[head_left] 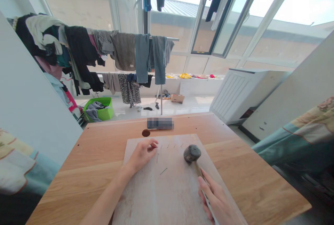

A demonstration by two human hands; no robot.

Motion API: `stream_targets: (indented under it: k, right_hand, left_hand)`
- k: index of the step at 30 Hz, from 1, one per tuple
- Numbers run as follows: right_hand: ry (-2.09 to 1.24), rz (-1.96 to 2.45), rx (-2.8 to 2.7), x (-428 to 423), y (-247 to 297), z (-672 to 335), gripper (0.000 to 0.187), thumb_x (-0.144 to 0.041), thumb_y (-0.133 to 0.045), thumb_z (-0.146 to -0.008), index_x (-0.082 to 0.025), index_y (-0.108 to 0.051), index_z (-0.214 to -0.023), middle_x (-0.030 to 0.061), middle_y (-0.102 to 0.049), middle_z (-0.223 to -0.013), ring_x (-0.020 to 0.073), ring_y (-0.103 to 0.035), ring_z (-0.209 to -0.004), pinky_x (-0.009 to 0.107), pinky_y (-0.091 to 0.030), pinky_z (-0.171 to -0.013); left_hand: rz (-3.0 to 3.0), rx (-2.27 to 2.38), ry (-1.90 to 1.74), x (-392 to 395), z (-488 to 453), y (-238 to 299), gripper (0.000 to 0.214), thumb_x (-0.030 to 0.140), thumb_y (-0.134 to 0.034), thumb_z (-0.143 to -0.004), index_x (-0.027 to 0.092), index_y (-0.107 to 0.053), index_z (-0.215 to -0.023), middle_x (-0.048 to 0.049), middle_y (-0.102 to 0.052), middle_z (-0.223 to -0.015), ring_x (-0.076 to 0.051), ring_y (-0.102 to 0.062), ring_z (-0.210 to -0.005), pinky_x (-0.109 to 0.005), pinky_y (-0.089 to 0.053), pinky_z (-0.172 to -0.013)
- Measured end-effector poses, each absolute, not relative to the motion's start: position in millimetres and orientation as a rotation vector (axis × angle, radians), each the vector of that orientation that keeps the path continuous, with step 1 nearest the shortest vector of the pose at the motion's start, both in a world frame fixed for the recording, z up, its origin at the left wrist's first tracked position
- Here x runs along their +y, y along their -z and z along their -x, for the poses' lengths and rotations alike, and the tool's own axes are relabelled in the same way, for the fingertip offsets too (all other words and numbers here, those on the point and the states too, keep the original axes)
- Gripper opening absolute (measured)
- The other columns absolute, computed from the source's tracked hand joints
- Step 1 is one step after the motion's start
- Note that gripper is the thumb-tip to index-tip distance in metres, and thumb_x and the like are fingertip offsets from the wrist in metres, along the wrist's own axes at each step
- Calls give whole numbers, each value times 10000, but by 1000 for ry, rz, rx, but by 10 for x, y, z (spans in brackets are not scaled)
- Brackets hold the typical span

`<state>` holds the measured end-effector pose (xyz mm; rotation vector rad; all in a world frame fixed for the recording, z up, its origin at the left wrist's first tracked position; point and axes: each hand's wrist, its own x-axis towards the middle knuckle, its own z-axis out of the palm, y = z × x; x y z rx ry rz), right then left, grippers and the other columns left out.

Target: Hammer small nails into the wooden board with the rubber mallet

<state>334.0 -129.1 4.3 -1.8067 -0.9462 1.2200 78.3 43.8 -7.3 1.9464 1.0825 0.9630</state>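
Observation:
My left hand [143, 153] rests at the upper left of a pale wooden board [146, 197], thumb and forefinger pinched on a nail that their tips mostly hide. To the right of those fingertips, several thin nails [174, 146] stand in a row along the board's far part. A loose nail [163, 171] lies nearer me, and another thin nail [157, 158] shows just below my left fingers. My right hand [215, 197] is wrapped round the handle of a black-headed mallet [192, 153], whose head is over the board's right side, apart from the nails.
The board lies on a wooden table [261, 179]. Beyond it are a pixelated dark box [160, 123] and a round hole [145, 133]. Further off stand a laundry rack [161, 99], a green basket [105, 113] and a white cabinet-like unit [235, 92]. Curtains [300, 131] hang at both sides.

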Motion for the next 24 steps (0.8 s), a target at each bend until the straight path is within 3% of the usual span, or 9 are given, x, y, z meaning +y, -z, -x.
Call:
stream_targets:
  k: [5, 12, 19, 24]
  right_hand:
    - [-1259, 1740, -993, -1221, -156, -3226, 748, -590, -517, -955, -120, -465, -1535, -70, -497, -635, 76, -421, -357, 171, -324, -296]
    - [-1361, 1456, -1126, -869, -396, -2792, 701, -589, -529, -957, -160, -492, -1510, -118, -445, -591, 41, -369, -316, 121, -312, -263]
    - [-1388, 1387, -1233, -699, -238, -2583, 567, -493, -505, -1010, -178, -531, -1481, -127, -434, -574, 35, -360, -309, 103, -321, -250]
    - [-1397, 1410, -1184, -846, -176, -2744, 664, -571, -507, -996, -186, -476, -1536, -124, -439, -588, 35, -371, -309, 113, -332, -256]
  left_hand:
    - [-2103, 1161, -978, 449, -774, 59, 304, 100, -660, -802, 234, -740, -1063, -42, -772, -897, -253, -689, -975, -405, -520, -961]
    - [-2057, 1158, -970, 455, -775, 92, 373, 90, -659, -817, 205, -708, -1169, -35, -794, -894, -237, -718, -928, -367, -513, -932]
    - [-2050, 1108, -998, 457, -798, 47, 235, 12, -589, -739, 188, -691, -856, -16, -749, -836, -176, -689, -790, -268, -514, -769]
    - [-2009, 1090, -986, 470, -801, 110, 272, 98, -604, -817, 180, -686, -1064, -29, -756, -878, -192, -710, -830, -309, -544, -842]
